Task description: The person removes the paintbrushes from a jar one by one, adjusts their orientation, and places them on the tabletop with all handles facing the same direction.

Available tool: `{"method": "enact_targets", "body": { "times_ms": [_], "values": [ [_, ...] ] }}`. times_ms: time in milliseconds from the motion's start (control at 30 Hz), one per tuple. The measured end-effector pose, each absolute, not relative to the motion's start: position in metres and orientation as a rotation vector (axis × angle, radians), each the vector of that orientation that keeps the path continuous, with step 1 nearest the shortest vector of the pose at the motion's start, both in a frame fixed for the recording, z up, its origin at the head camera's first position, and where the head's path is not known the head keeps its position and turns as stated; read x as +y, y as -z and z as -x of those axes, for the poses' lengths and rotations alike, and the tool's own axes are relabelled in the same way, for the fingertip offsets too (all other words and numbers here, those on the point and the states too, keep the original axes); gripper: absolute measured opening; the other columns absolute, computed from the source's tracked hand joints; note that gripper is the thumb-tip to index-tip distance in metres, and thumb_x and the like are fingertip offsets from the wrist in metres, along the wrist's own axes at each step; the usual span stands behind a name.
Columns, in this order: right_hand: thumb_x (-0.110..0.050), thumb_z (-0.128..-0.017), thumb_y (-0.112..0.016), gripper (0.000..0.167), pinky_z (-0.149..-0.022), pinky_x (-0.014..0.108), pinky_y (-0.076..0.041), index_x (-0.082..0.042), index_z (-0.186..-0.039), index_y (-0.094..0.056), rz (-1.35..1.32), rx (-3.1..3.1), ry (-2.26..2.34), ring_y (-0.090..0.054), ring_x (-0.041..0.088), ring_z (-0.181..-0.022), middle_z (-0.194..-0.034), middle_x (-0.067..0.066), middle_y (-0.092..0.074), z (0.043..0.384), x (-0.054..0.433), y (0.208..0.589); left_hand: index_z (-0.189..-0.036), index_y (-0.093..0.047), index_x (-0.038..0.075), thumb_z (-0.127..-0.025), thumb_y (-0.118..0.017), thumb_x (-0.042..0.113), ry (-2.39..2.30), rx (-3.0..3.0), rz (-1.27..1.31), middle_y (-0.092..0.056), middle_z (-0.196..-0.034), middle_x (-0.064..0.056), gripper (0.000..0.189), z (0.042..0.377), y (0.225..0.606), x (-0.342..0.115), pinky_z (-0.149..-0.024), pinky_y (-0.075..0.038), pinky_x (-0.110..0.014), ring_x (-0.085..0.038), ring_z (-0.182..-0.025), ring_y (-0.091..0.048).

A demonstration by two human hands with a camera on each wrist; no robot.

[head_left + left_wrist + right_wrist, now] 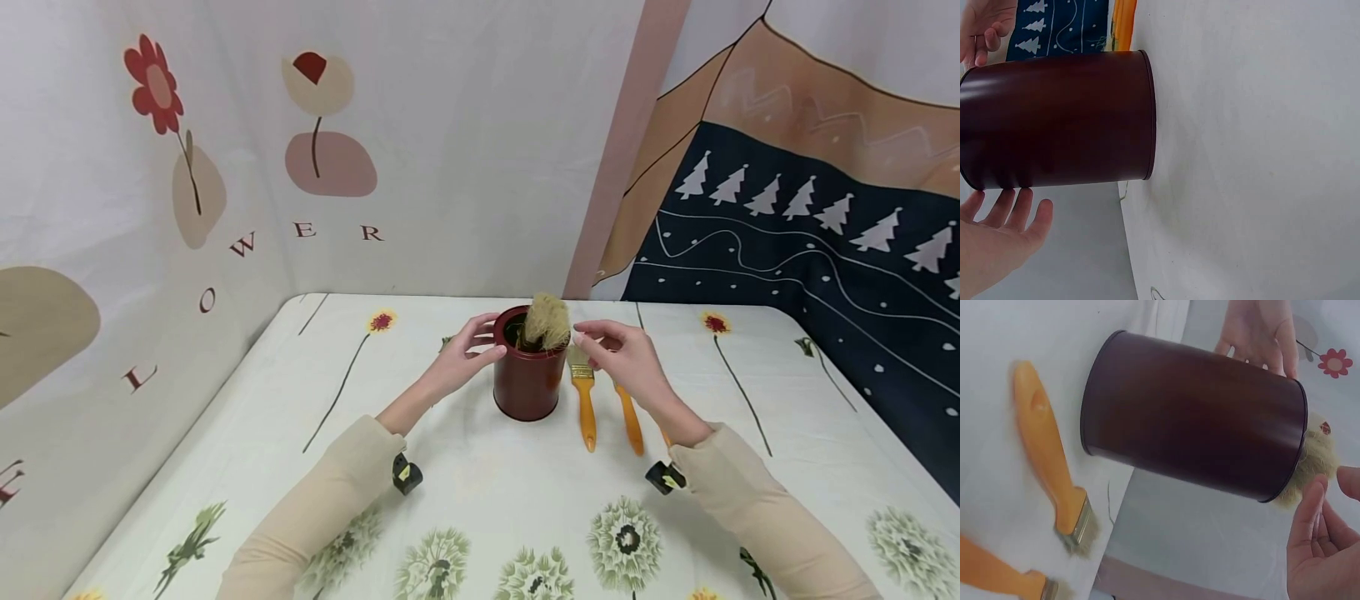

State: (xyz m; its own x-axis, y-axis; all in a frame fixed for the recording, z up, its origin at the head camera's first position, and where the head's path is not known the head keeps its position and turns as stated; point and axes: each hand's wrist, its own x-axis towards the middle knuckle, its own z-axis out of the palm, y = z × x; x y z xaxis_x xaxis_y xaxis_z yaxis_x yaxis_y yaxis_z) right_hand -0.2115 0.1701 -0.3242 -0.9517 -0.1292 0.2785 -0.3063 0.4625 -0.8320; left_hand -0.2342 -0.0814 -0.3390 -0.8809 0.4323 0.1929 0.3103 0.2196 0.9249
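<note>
A dark red can [527,383] stands upright on the white cloth. A tuft of pale, straw-like fibres [549,322] sticks up from its mouth, leaning right; its lower part is dark and mostly hidden. My left hand [467,354] touches the can's left side near the rim, with fingers spread; in the left wrist view the fingertips [1024,195] rest against the wall. On the other side, my right hand [621,354] is right beside the tuft. Its thumb and forefinger are slightly apart at the fibres' edge, as the right wrist view shows.
Right of the can lie a flat paintbrush [585,408] with an orange handle and a second orange-handled brush [632,421], partly under my right hand. Another orange handle shows by my right wrist. A printed cloth wall [465,167] rises behind the table.
</note>
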Motion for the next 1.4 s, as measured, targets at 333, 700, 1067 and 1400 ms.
{"method": "enact_targets", "body": {
  "times_ms": [333,700,1067,1400],
  "values": [
    [-0.036,-0.081,-0.061,0.040,-0.051,0.024,-0.046,-0.007,-0.109,-0.062,-0.347,-2.427,-1.460,-0.053,0.017,-0.062,-0.083,0.004,-0.059,0.211,0.156,0.331,-0.135,-0.029,0.005,-0.088,-0.055,0.017,-1.756,2.367,-0.732,-0.039,-0.129,-0.016,0.054,0.235,0.340,-0.082,-0.092,-0.036,-0.040,-0.028,-0.116,-0.039],
    [-0.048,-0.075,-0.063,0.045,-0.042,0.032,-0.036,-0.020,-0.110,-0.060,-0.256,-2.410,-1.283,-0.044,0.015,-0.065,-0.073,0.000,-0.050,0.261,0.159,0.385,-0.135,-0.029,0.005,-0.088,-0.055,0.016,-1.766,2.355,-0.728,-0.038,-0.129,-0.017,0.054,0.234,0.340,-0.082,-0.092,-0.035,-0.041,-0.029,-0.116,-0.038],
    [-0.030,-0.082,-0.063,0.031,-0.053,0.024,-0.037,-0.003,-0.098,-0.064,-0.255,-2.394,-1.345,-0.045,0.018,-0.066,-0.074,0.006,-0.055,0.218,0.141,0.330,-0.135,-0.029,0.005,-0.088,-0.055,0.017,-1.764,2.359,-0.721,-0.038,-0.130,-0.016,0.054,0.234,0.340,-0.082,-0.092,-0.035,-0.041,-0.029,-0.117,-0.038],
    [-0.031,-0.082,-0.062,0.026,-0.048,0.023,-0.035,-0.007,-0.093,-0.065,-0.378,-2.236,-1.440,-0.043,0.016,-0.064,-0.076,0.003,-0.055,0.220,0.145,0.336,-0.135,-0.029,0.005,-0.088,-0.055,0.016,-1.771,2.350,-0.730,-0.038,-0.130,-0.016,0.055,0.234,0.339,-0.081,-0.092,-0.036,-0.040,-0.028,-0.116,-0.038]
  ]
}}
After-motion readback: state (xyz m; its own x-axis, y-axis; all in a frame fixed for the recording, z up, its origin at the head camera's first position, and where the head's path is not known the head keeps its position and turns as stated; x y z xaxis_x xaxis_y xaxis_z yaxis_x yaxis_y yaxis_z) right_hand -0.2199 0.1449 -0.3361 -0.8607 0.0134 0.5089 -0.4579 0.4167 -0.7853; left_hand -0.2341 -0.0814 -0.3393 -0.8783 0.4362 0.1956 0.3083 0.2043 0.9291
